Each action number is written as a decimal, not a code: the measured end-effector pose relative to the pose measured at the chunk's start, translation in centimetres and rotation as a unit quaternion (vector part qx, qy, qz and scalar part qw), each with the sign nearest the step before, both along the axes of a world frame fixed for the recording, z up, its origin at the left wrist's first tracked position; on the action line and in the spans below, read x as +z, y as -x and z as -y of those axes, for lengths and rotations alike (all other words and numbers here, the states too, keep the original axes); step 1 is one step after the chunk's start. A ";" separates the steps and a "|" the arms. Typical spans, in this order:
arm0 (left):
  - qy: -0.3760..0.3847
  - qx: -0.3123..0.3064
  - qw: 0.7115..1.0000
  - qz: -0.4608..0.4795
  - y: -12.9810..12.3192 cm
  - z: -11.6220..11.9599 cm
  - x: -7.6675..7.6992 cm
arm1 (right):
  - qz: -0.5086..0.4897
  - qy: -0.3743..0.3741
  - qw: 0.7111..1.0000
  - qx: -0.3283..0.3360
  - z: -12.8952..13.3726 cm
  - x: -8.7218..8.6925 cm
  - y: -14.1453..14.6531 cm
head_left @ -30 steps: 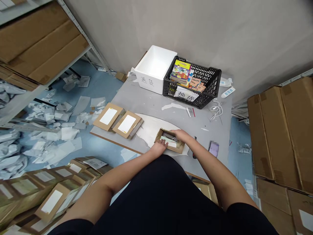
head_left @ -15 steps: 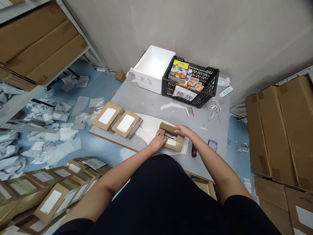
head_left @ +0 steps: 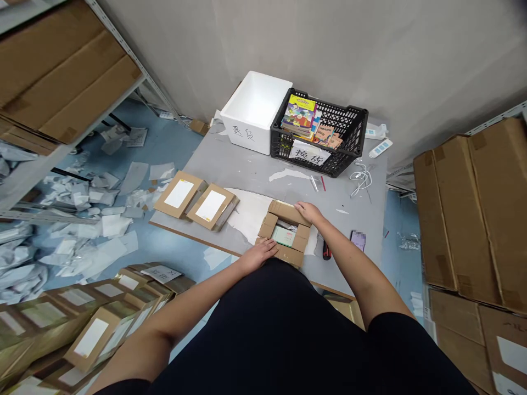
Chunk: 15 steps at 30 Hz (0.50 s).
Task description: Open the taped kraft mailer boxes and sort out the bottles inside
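Note:
A small cardboard box lies on the table in front of me with its flaps spread outward. Inside it I see a pale green item, perhaps a booklet or small carton, and some whitish material behind it. My left hand rests on the near left flap, fingers stretched out. At the far right corner, my right hand has its fingers curled over the edge of the far flap. A red and black tool, its kind unclear, lies right of the box.
Two labelled cardboard boxes sit left on the table. Behind stand a white foam bin and a black crate with books. A phone-like item and a white cable lie right. Stacked cartons flank the table.
The near flap of the box has swung open toward me, exposing the pale green item. My left hand has moved toward me and left; my right hand has shifted slightly up.

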<state>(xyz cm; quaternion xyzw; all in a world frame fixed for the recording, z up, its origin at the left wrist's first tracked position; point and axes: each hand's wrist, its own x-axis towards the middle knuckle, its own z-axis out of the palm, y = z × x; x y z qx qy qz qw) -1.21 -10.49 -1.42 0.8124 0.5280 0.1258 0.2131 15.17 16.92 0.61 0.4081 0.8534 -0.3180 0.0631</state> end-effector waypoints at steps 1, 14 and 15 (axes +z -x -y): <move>0.012 0.003 1.000 0.017 0.1 0.3 0.0 | -0.011 -0.005 1.000 -0.019 -0.1 0.1 0.0; 0.069 -0.010 0.997 -0.041 0.4 -7.9 1.2 | -0.186 -0.082 0.970 0.130 11.7 4.4 -3.7; 0.067 -0.028 0.996 -0.060 0.4 -8.3 1.0 | -0.156 -0.063 0.970 0.177 12.6 3.8 -3.5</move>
